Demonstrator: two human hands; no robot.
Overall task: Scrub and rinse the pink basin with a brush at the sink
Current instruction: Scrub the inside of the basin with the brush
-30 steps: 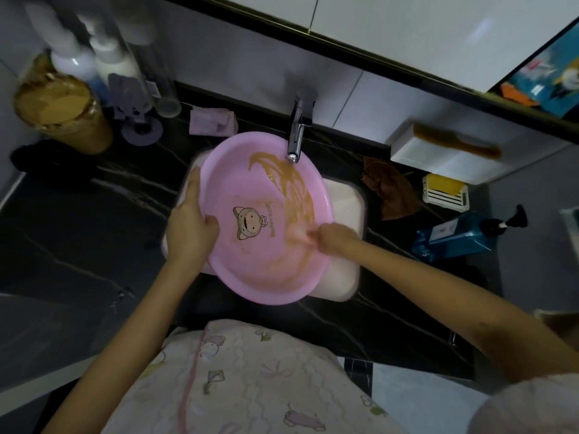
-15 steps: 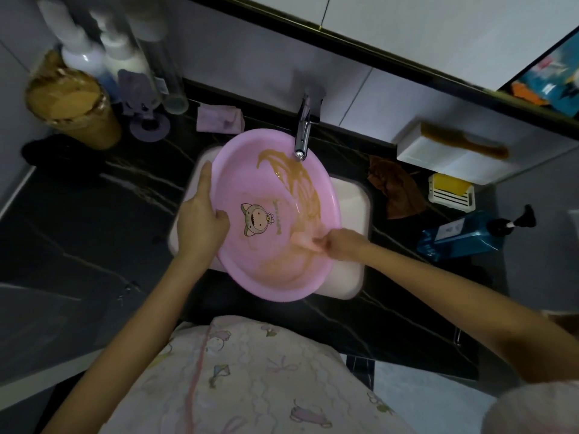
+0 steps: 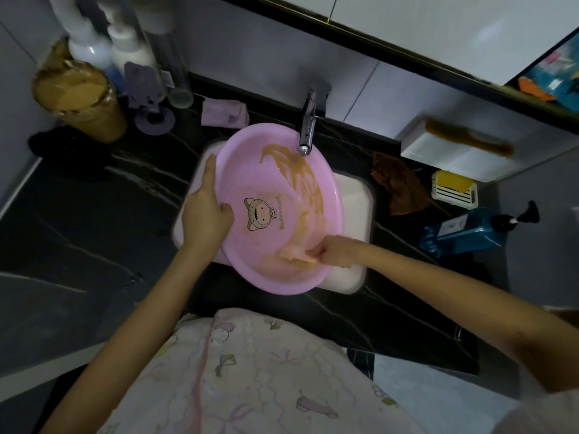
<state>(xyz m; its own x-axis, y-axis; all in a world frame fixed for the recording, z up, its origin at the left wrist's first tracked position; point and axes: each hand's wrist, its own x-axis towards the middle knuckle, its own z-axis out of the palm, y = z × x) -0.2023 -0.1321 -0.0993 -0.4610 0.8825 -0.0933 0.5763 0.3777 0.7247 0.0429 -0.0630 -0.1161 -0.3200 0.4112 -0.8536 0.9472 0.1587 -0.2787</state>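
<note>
My left hand [image 3: 205, 214]: thumb inside, gripping the rim of pink basin [image 3: 247, 170], which sits tilted over sink [image 3: 354, 195], between my hands. Brown streaks [image 3: 300, 177], beyond my right hand [image 3: 336, 250]: I'd scrub there firmly. Right hand: fist round brush [image 3: 294, 253].

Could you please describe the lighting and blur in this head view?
Head view: dim overall, brightest on the pink basin and sink; bottles at upper left are blurred; the brush is soft; wide-angle distortion skews the wall ledge.
</note>
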